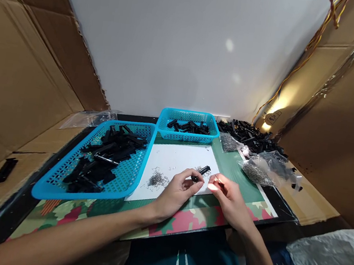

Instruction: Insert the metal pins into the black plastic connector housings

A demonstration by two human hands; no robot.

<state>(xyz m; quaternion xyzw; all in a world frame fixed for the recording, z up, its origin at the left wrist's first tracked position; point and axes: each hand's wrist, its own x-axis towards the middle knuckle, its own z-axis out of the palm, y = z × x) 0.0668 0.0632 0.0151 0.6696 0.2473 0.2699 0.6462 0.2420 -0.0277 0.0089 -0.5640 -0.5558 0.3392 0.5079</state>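
My left hand holds a small black plastic part between thumb and fingers, its far end pointing up and to the right. Just to the right, my right hand is closed in a pinch, fingertips lit brightly; what it pinches is too small to make out. The two hands are close but apart, over the near edge of a white sheet. On that sheet lies a pile of tiny metal pieces, left of my left hand. More tiny metal pieces are scattered behind the black part.
A large blue basket of black parts stands left, a smaller blue basket at the back. Black parts are heaped back right, beside plastic bags of metal pieces. One black part lies far left. Cardboard walls flank the table.
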